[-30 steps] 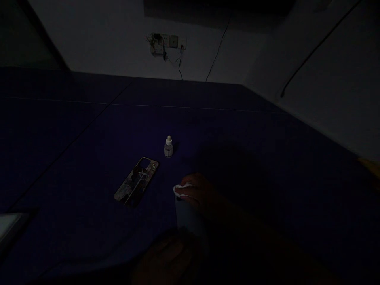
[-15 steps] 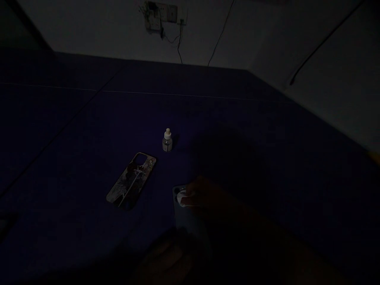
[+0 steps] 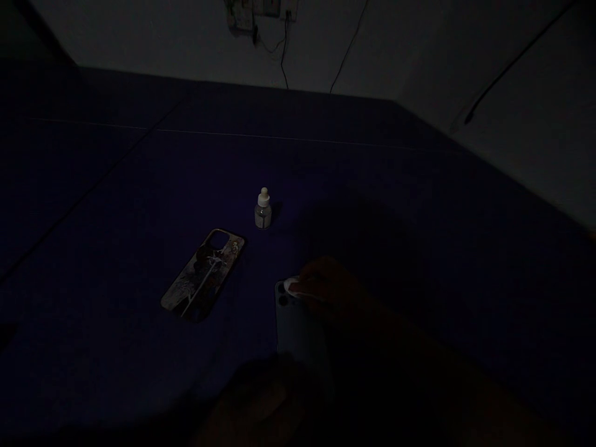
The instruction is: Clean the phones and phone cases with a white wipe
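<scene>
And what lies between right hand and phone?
A white wipe, held by the right hand at the camera end of the phone, in the head view.

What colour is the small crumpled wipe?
The wipe in the right hand is white, best seen in the head view.

- A dim indoor room; whether home or office, the darkness leaves unclear.
- Pale walls (image 3: 153, 46) meet in a corner toward the back right.
- A wall socket (image 3: 293, 7) with a dangling cable (image 3: 283, 62) shows mains power.
- A broad blue-purple surface (image 3: 116, 192), crossed by thin lines, reaches the walls.
- A phone (image 3: 298, 332), patterned phone case (image 3: 201, 276) and dropper bottle (image 3: 263, 214) are everyday personal items.
</scene>
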Demonstrator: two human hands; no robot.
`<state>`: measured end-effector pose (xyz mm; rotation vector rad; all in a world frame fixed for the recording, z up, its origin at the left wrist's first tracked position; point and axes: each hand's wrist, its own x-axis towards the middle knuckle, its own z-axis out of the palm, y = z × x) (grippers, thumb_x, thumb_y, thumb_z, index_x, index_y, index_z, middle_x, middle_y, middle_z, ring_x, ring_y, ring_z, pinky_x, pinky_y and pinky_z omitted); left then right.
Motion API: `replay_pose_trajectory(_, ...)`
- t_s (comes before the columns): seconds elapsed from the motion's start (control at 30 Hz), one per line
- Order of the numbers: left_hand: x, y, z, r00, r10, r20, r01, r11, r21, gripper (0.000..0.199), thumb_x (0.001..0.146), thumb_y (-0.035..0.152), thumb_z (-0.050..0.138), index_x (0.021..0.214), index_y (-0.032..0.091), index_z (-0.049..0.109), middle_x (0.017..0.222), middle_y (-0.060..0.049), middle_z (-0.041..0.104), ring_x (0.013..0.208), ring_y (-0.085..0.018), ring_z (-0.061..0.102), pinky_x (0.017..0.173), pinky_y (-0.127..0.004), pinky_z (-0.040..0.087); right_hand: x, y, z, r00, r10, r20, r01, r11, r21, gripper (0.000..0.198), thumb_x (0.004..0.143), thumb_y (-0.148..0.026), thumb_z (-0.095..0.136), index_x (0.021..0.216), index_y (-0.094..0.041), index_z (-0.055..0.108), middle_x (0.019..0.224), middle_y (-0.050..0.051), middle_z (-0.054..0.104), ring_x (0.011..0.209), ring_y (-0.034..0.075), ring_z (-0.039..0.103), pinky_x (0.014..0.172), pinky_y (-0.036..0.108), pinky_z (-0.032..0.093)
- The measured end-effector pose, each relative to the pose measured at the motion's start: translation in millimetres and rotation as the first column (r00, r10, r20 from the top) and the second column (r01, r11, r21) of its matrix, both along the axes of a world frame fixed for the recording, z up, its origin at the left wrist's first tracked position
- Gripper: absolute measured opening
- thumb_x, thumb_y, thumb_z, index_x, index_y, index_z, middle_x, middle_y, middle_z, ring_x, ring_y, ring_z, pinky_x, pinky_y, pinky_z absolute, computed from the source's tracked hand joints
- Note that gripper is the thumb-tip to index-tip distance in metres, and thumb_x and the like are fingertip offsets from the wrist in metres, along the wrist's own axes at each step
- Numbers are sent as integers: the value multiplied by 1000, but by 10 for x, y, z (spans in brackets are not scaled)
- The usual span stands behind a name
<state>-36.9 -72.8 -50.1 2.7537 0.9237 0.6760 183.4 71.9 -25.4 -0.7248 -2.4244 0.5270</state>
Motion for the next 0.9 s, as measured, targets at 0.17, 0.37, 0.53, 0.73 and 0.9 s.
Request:
replay_pose_trajectory(0.17, 126, 9, -164, 998, 64, 17, -64, 998, -5, 30, 99, 32, 56, 127, 26, 62, 127, -7, 66, 111, -22, 64, 85, -35, 59, -66, -29, 44, 997, 79, 20, -81, 995, 65, 25, 96, -18, 57, 118, -25, 66, 110, 7, 63, 99, 19, 58, 86, 36, 49)
replay_pose_trajectory(0.37, 118, 50, -111, 995, 99, 29, -98, 995, -31, 34, 98, 34, 55, 131, 33, 62, 122, 0, 71, 114, -21, 65, 83, -29, 61, 9, 1, 38, 996, 77, 32, -79, 994, 69, 21, 97, -21, 56, 114, -25, 67, 107, 7, 64, 98, 20, 59, 85, 36, 49)
replay_pose_trajectory(0.53, 90, 74, 131, 973, 228, 27, -225, 971, -86, 31, 99, 31, 52, 128, 30, 63, 112, -4, 73, 104, -23, 67, 88, -37, 60, 23, 34, 14, 1000, 24, -18, -24, 1000, 18, 20, 97, -20, 55, 112, -23, 68, 105, 7, 63, 98, 20, 58, 82, 35, 50)
replay_pose_trajectory(0.73, 88, 48, 313, 928, 373, 21, -362, 912, -195, 29, 98, 34, 52, 126, 31, 62, 112, -5, 71, 101, -24, 67, 88, -38, 60, 36, 40, 1, 1000, -20, 3, 20, 1000, -7, 21, 98, -23, 54, 113, -24, 69, 107, 7, 63, 99, 20, 58, 85, 37, 51)
replay_pose_trajectory(0.9, -57, 305, 376, 933, 353, -71, -358, 930, -81, 98, 76, 51, 74, 157, 23, 27, 156, -18, 38, 137, -45, 41, 99, -60, 51, 43, 66, -22, 1000, -5, -27, 5, 1000, -15, 19, 99, -27, 54, 110, -23, 70, 105, 7, 63, 98, 20, 59, 85, 36, 51)
